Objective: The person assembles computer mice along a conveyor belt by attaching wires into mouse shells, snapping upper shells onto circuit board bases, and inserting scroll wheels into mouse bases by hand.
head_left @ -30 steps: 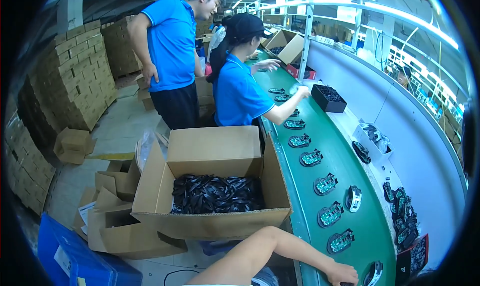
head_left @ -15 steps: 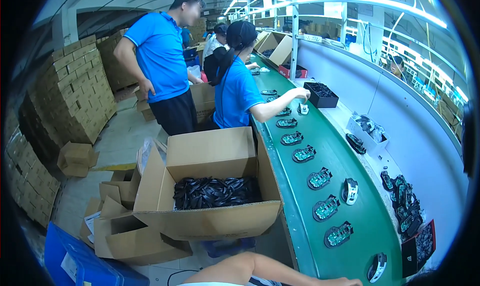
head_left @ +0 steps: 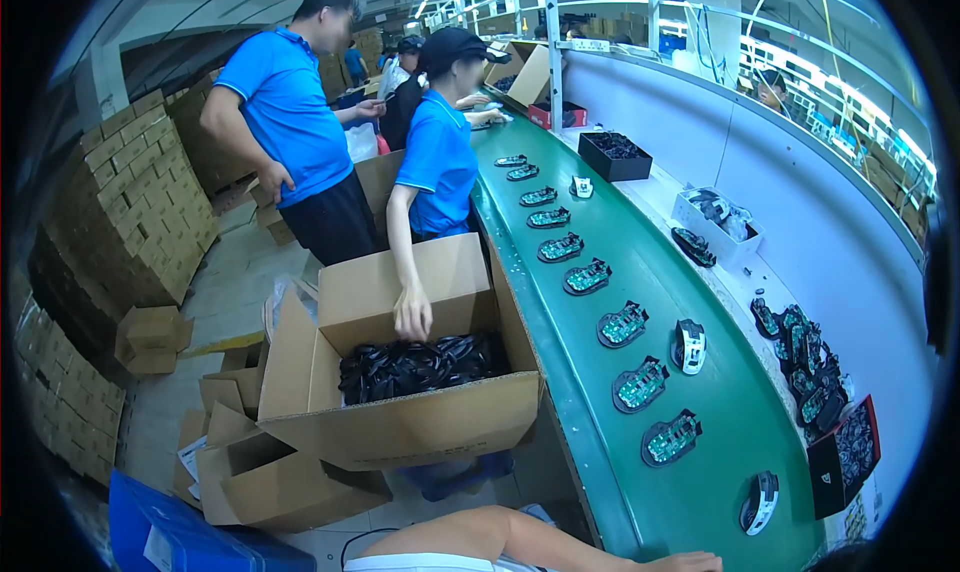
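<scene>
Left hand (head_left: 690, 562), one, cut off by the lower edge, fingers toward the right, over the green surface (head_left: 705, 497); I cannot tell whether it is spread or pinching anything. Right hand, outside my view, state unknown to me. White-banded black piece (head_left: 760, 503), on its edge, near the left hand, on the green surface. Circuit board in a black shell (head_left: 672, 438), lying flat, near the same hand; more of the kind lead away from it in a curving row. Second white-banded piece (head_left: 688, 346), right of the row. Black-and-red box (head_left: 825, 477), tilted, filled with small dark parts. Blue bin (head_left: 190, 537), at lower left. Opened cartons (head_left: 290, 484), jumbled beside it. Large cardboard box (head_left: 400, 434), left of the green surface, holding glossy black parts (head_left: 430, 369). Dark heap of parts (head_left: 800, 362), on the white ledge (head_left: 735, 277). Co-worker's hand (head_left: 412, 314), lowered into the large box; I cannot tell if it touches the contents. White tub (head_left: 705, 228), holding bagged items. Black box (head_left: 620, 169), full of dark parts. Standing person in blue (head_left: 300, 122), one hand at the hip. Stacked cartons (head_left: 150, 192), at far left.
</scene>
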`<state>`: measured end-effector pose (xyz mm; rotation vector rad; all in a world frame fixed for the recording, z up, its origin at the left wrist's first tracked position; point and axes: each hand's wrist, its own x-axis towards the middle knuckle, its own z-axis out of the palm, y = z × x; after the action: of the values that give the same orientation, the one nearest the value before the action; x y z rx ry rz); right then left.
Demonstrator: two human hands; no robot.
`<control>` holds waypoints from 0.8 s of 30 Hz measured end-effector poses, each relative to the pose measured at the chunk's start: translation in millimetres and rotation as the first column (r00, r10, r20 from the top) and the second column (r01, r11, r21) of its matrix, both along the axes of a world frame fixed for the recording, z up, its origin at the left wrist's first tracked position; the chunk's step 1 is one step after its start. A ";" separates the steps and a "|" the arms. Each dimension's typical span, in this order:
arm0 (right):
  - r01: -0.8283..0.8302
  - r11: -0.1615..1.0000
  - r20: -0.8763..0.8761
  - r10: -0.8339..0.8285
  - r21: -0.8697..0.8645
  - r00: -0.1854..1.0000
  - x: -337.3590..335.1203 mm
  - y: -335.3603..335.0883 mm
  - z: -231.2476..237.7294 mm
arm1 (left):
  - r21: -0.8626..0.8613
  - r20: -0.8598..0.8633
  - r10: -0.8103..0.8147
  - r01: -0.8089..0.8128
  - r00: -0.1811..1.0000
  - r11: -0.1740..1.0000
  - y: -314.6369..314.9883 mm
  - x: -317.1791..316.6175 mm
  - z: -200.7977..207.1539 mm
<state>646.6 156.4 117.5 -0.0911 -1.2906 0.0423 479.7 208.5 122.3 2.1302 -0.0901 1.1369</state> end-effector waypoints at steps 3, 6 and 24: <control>-0.341 0.890 -0.618 0.088 -0.304 0.781 -14.4 -24.9 -3.7 | -0.301 0.112 0.014 0.021 0.994 0.953 -4.7 -1.6 57.6; -0.137 0.812 -0.642 -0.332 -0.567 0.691 -17.1 -33.1 -44.6 | -0.118 0.271 0.134 -0.105 0.953 0.987 -1.6 37.3 24.9; 0.031 0.734 -0.579 -0.561 -0.679 0.592 -75.8 -5.6 39.3 | -0.271 -0.110 -0.179 0.144 0.978 0.952 40.0 -21.8 45.5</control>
<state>570.8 150.8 156.8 -0.8024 -0.3217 0.1734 457.9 248.5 167.8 1.9183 -0.0492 0.8579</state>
